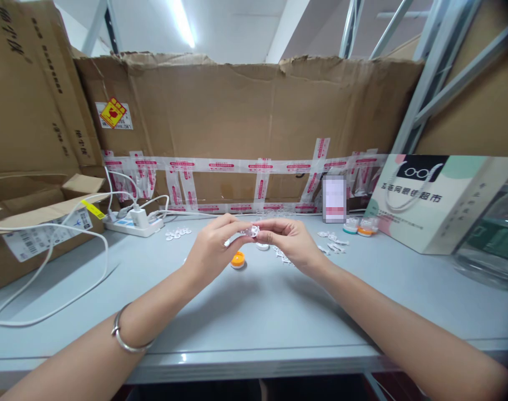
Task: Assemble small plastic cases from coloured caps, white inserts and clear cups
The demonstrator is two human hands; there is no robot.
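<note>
Above the middle of the table, my left hand (215, 240) and my right hand (296, 243) meet at the fingertips. Both are closed in a pinch on a small clear and white plastic piece (252, 230), whose exact kind I cannot make out. Below it on the table sits a small round orange and white container (237, 259). A white round piece (262, 246) lies just behind the fingers. Small white plastic parts (282, 255) are scattered beside my right hand, partly hidden by it.
More white parts lie at left (178, 234) and right (334, 244). A power strip (134, 224) with a looping white cable (105, 262) and an open carton (49, 234) stand left. At right are a phone (334, 198), small clear containers (365, 227), a paper bag (424, 223) and a large bottle (491, 239).
</note>
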